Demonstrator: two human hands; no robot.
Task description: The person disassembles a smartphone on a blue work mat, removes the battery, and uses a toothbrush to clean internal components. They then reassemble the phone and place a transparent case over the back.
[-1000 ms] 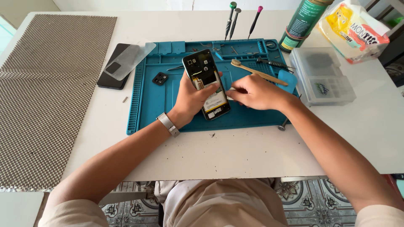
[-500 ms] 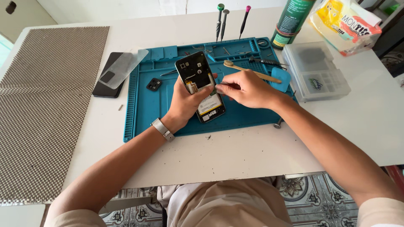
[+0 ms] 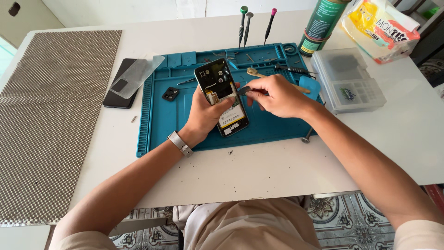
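From the left, we see our left hand [image 3: 206, 115] wrapped around the opened smartphone [image 3: 222, 96], tilted above the blue repair mat [image 3: 162, 125], its long axis running from five to eleven o'clock. At three o'clock of it, our right hand [image 3: 277, 96] pinches a small dark tool [image 3: 245, 90], its tip touching the phone's edge.

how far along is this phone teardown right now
Done: the phone has its back off, battery and boards exposed; a dark panel and a small camera part lie aside. In hand: the left hand holds the phone above the blue mat while the right hand pinches a small dark piece beside it. Left: the internals remain in the frame.
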